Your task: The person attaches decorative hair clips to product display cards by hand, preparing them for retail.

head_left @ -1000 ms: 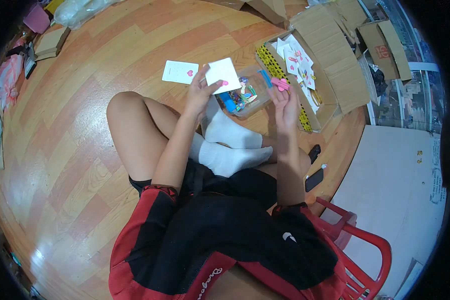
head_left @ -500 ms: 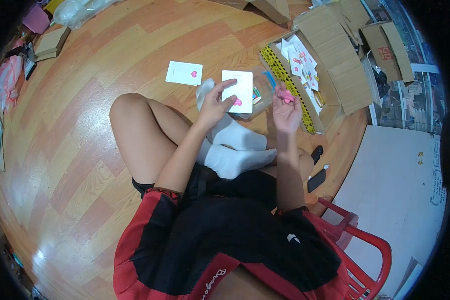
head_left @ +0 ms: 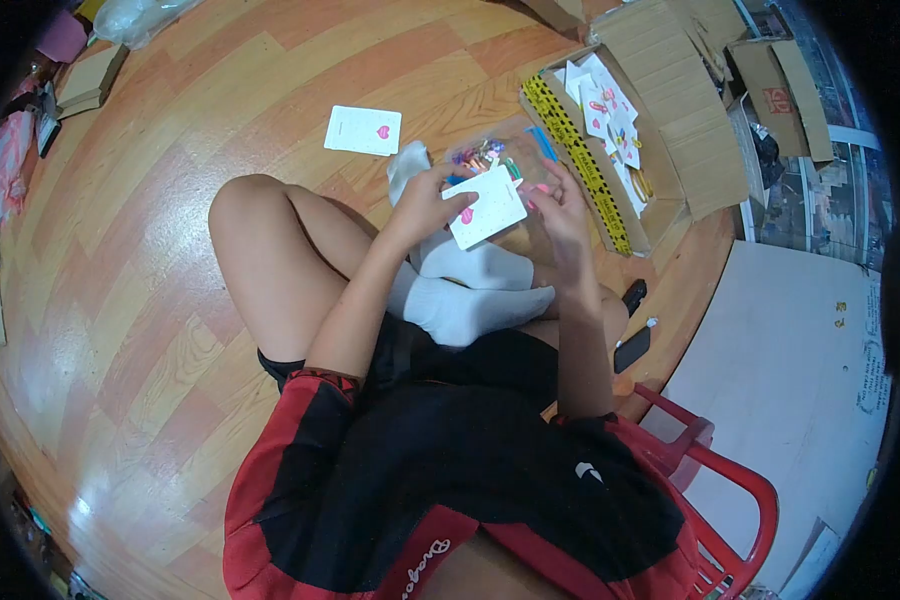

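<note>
A white card (head_left: 490,208) with a pink heart is pinched in my left hand (head_left: 429,208), tilted above my white-socked feet. My right hand (head_left: 564,210) is closed around a small pink piece (head_left: 537,190) just beside the card's right edge; its exact kind is too small to make out. Below and beyond both hands is a clear plastic container (head_left: 518,130) with many small colourful pieces in it. Another white card (head_left: 364,131) with a pink heart lies on the floor to the left.
A cardboard box (head_left: 660,205) edged with yellow-and-black tape stands on the right, holding several white cards with pink pieces. Nearby on the floor is a dark phone (head_left: 632,350). A red plastic chair (head_left: 740,490) is at the lower right.
My left hand has turned the card to a slant and lowered it slightly. My right hand has moved left to the card's edge with the pink piece. More of the plastic container shows.
</note>
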### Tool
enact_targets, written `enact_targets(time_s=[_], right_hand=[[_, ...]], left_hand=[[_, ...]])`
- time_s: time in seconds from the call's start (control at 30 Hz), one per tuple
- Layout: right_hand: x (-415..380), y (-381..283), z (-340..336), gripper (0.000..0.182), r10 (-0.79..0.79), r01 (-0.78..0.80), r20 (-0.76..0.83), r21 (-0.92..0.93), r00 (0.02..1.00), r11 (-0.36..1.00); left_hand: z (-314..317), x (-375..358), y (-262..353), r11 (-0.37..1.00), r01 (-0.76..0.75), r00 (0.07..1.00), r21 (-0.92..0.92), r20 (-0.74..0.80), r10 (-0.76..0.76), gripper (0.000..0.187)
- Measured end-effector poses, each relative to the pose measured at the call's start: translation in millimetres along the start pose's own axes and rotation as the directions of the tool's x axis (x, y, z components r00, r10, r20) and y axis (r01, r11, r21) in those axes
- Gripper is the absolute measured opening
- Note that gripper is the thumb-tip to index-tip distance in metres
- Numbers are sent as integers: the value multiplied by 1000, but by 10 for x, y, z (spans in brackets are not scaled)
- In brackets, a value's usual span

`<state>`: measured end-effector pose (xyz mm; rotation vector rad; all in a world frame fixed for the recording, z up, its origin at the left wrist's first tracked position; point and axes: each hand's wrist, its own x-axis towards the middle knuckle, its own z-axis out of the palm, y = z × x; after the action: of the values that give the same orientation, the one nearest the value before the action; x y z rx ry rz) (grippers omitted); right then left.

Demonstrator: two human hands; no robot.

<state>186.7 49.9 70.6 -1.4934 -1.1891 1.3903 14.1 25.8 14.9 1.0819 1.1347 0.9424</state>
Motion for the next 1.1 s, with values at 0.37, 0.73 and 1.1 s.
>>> enact_targets(time_s=[0.37,0.73,1.1], right_hand=[[-112,259,-20,17,223,-228,66,463,973,857],[-270,118,35,24,193,-196,40,87,980,977],[-352,-67,51,28,-319,355,170,-259,932,898]], left_hand=[[-32,-37,194,766,24,999,-643,32,-5,50],[12,70,-24,900,-111,993,-421,-92,79,20],[77,34,-25,963,174,984,-207,86,-159,22]])
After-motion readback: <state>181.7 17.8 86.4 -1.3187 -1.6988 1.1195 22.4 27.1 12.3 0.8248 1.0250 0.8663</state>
